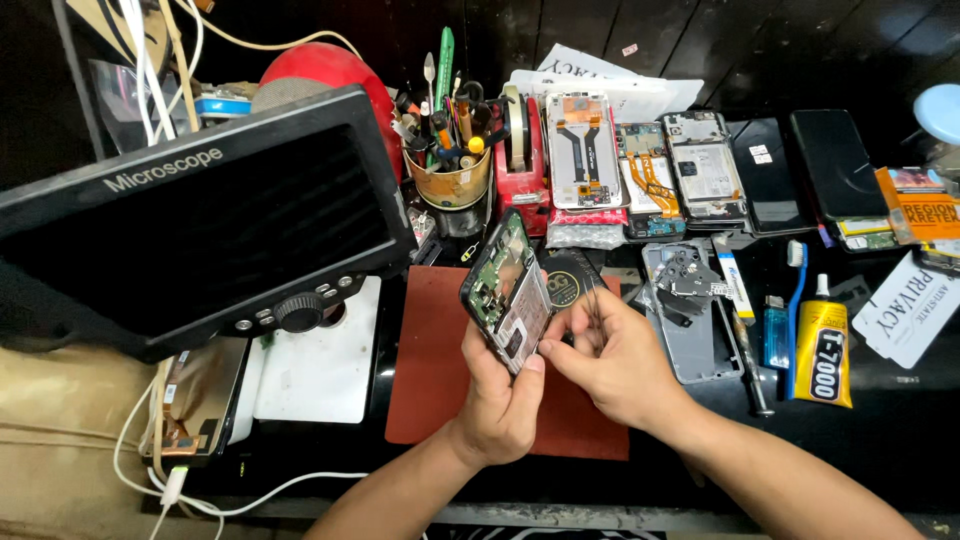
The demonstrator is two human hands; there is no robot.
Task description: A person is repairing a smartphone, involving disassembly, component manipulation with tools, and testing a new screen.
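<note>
My left hand [503,398] holds an opened phone [505,290] upright over a red-brown work mat [432,350], its back off so the green circuit board and metal shields show. My right hand [610,355] is beside it on the right. Its thumb and fingers pinch at the phone's lower right edge, and a thin dark strip, maybe tweezers or a flex cable, sticks up from the fingers. What the fingertips grip is too small to tell.
A large black microscope monitor [200,220] stands at the left. A cup of tools [450,170] and a red tape dispenser [525,165] sit behind the mat. Several dismantled phones [640,165] line the back. A yellow glue tube [822,350], lighter [776,330] and toothbrush [795,290] lie right.
</note>
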